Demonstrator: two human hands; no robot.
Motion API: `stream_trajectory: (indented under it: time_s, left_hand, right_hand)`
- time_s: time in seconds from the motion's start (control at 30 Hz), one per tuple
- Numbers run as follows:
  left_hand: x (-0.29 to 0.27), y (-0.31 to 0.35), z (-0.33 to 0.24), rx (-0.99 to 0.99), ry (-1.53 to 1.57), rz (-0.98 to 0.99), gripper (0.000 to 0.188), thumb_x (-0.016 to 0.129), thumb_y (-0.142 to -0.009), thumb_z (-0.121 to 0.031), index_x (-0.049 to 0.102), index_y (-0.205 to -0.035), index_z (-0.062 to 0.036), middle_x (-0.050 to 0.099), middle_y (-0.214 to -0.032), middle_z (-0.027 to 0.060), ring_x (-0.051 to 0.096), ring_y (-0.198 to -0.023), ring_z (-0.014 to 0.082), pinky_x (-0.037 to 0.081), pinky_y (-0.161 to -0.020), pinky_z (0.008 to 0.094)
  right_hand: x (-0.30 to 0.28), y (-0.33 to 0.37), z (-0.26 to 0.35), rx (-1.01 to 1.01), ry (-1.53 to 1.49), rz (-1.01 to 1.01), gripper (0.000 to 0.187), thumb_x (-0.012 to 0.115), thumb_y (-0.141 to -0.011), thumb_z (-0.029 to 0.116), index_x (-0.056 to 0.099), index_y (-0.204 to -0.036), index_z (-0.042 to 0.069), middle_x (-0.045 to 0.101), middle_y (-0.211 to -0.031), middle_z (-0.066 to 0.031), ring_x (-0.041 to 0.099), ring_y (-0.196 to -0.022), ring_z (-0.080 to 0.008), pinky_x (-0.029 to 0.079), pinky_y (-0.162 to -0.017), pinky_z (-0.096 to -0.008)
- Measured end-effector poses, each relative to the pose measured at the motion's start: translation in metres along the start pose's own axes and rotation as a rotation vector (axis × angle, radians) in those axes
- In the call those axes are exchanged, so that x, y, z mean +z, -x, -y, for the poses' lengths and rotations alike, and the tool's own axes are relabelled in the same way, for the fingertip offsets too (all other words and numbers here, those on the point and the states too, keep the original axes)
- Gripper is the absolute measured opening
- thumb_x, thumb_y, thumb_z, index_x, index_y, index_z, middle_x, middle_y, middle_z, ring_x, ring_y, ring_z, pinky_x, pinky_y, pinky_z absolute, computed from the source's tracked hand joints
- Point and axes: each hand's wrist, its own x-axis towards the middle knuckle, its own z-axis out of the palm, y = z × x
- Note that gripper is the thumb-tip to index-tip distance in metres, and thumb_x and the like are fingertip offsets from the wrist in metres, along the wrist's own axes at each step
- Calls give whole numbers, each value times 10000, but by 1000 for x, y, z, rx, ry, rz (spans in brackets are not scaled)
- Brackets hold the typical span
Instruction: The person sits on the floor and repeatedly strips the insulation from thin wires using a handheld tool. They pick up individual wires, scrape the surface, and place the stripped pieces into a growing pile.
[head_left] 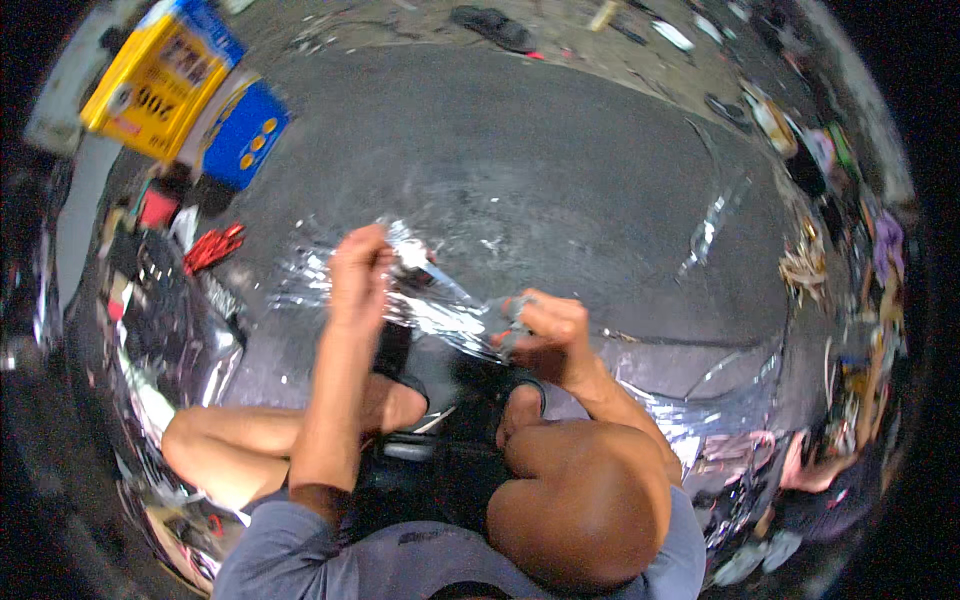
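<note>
A crinkled sheet of shiny, silvery plastic film (430,315) stretches between my hands, low over the dark mat. My left hand (362,280) is closed on its left part, fingers pinched together and somewhat blurred. Grey-handled scissors (507,314) are gripped in my right hand (552,328), their blade slanting up and left along the film. Whether the blades are apart cannot be made out. Loose film (305,275) spreads out to the left of my left hand.
The dark mat (480,130) covers the floor ahead. Yellow and blue boxes (165,90) stand at the far left, with a red bundle (214,249) below them. A film strip (712,225) lies to the right. Assorted items, including wooden sticks (803,262), line the right edge.
</note>
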Motion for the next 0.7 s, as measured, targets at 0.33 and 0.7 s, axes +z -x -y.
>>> stream_trajectory:
  time_s: [0.33,0.7]
  left_hand:
    - [-220,-66,-1,-140,-94,-586,273,634,-935,-160,512,-693,-126,493,-578,-10,453,-456,92,348,-384,207]
    - [-305,-74,39,-27,-331,-883,198,730,-850,-127,610,-701,-73,567,-626,14,501,-501,111,392,-436,255]
  right_hand:
    - [-6,117,-26,316,-87,376,178,707,-722,179,590,-778,58,601,-727,-160,642,-690,-369,511,-621,-452]
    - [-21,168,-39,457,20,639,197,700,-710,184,631,-858,73,661,-798,-169,660,-775,-379,522,-680,-460]
